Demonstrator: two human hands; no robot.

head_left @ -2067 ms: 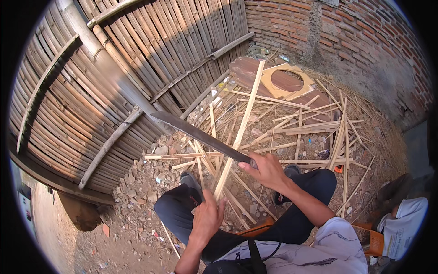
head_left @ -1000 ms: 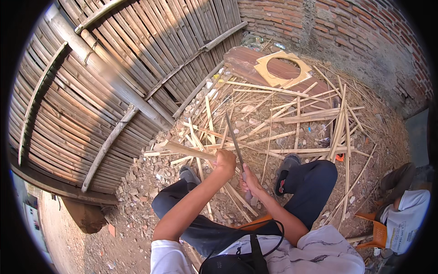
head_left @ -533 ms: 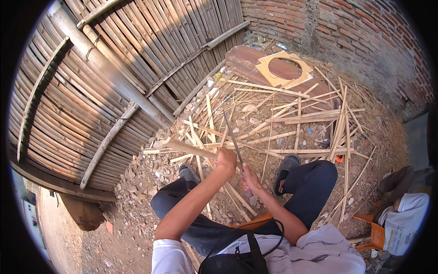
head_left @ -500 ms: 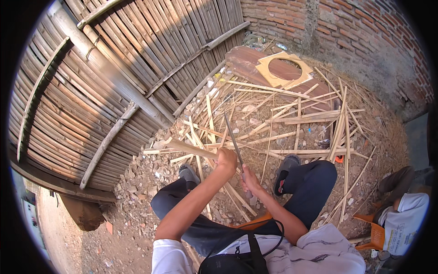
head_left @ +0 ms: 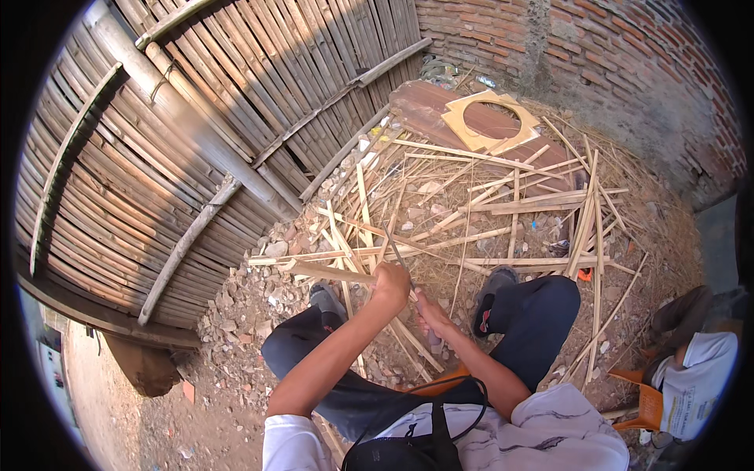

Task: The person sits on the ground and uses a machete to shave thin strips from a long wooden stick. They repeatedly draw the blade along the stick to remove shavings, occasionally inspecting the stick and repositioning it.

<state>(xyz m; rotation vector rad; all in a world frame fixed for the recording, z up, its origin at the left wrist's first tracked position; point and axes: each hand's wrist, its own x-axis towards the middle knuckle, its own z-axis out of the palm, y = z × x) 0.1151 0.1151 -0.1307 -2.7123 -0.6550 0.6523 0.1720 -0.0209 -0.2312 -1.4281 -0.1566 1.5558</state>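
My left hand is closed around one end of a pale bamboo strip, which points out to the left, almost level. Close beside it, my right hand grips a long-bladed knife. The dark, narrow blade slants up and away to the left, passing just behind my left fist, and the handle's end shows below my right fingers. Where blade and strip meet, if they touch, is hidden by my left hand. Both hands are between my knees, above the littered ground.
Several loose bamboo strips lie crisscrossed on the rubble ahead. Beyond them sits a cut board with a round hole on a brown panel. A bamboo fence stands left, a brick wall behind. A person sits at right on an orange chair.
The bamboo strip's outer end has dropped, and it lies flatter. The knife has been drawn down toward me, with less blade showing past my left hand. My left hand has shifted slightly lower.
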